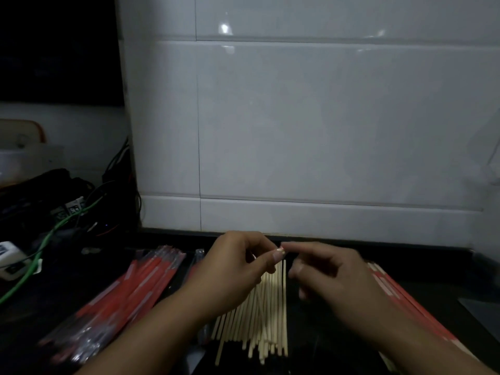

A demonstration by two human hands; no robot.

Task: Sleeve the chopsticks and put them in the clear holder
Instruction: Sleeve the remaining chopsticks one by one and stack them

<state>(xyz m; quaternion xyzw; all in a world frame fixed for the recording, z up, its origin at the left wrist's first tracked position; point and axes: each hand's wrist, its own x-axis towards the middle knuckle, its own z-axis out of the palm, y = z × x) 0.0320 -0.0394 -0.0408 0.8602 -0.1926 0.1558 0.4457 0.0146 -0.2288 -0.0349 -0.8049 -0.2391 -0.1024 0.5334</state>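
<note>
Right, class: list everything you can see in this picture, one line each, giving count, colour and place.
bare chopsticks: a loose heap, pale wood, centre of the counter, under the hands
wrapped chopsticks: a pile, red in clear plastic, left of the heap
paper sleeves: a stack, red, right of the heap
cables: several, black and green, far left
wall tiles: white, behind the counter
left hand: pinches a chopstick tip
right hand: fingertips at the same tip

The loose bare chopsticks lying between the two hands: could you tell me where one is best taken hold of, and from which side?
Judging by their pose, pinch one of the bare chopsticks at its far end, coming from above. The far ends lie nearly level and close together by the left hand and right hand, whereas the near ends splay unevenly.
</note>
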